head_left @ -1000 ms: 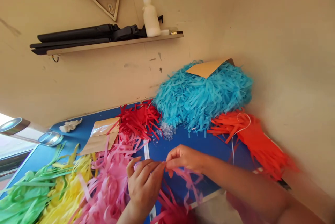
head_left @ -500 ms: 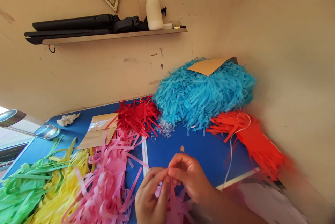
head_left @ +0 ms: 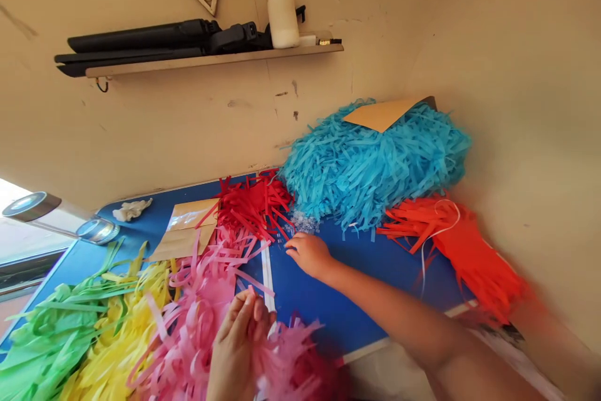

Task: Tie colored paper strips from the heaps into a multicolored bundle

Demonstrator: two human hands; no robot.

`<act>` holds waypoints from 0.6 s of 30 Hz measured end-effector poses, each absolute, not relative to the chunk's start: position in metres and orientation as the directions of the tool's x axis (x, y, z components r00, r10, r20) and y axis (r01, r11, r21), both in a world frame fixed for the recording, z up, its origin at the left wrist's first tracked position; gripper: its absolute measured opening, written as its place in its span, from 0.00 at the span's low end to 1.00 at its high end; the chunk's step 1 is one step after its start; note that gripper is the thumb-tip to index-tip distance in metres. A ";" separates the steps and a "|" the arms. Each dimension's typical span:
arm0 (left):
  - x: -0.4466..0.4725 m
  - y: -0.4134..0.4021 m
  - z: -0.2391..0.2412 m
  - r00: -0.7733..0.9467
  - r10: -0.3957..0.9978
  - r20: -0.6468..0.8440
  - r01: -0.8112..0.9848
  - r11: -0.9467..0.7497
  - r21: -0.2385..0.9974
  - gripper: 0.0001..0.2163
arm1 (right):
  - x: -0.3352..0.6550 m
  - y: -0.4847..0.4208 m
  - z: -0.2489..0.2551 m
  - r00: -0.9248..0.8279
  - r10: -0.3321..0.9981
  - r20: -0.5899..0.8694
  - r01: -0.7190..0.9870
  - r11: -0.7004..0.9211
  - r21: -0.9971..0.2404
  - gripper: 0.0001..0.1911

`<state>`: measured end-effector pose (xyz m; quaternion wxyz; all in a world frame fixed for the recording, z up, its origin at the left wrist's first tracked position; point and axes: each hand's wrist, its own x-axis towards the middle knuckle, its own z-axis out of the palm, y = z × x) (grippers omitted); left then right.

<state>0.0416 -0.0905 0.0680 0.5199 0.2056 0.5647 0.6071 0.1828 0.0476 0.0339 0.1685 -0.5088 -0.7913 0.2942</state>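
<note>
My left hand is closed on a bunch of pink paper strips at the near edge of the blue table. My right hand reaches out across the table, its fingertips pinched together at a small heap of clear plastic bits that lies between the red paper strips and the big blue paper fringe heap. What the right fingers hold, if anything, is too small to make out.
Loose pink, yellow and green strips cover the table's left. An orange fringe with a white string lies at the right by the wall. A brown envelope, a metal lamp and a wall shelf with a glue bottle stand behind.
My right hand has left the pink bunch and stretched forward to the clear bits. My left hand stays low with the pink strips gathered in it.
</note>
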 end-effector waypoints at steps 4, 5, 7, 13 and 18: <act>0.045 -0.086 0.066 -0.316 0.894 -0.317 -0.348 0.202 0.916 0.21 | 0.158 0.065 0.026 -0.432 0.898 -0.083 0.778 0.324 -0.538 0.10; 0.045 -0.085 0.064 -0.315 0.903 -0.292 -0.278 0.207 0.938 0.21 | 0.156 0.064 0.026 -0.433 0.896 -0.093 0.787 0.326 -0.523 0.12; 0.042 -0.084 0.061 -0.315 0.924 -0.217 -0.106 0.193 0.975 0.21 | 0.159 0.057 0.030 -0.455 0.885 -0.101 0.782 0.342 -0.521 0.14; 0.037 -0.077 0.057 -0.237 0.967 -0.097 0.230 0.153 0.961 0.19 | 0.199 0.005 0.054 -0.555 0.829 0.067 0.380 0.324 -0.867 0.05; 0.052 -0.073 0.061 -0.147 0.988 -0.042 0.359 0.093 0.929 0.16 | 0.216 -0.027 0.054 -0.414 0.910 0.015 0.012 0.021 -1.000 0.04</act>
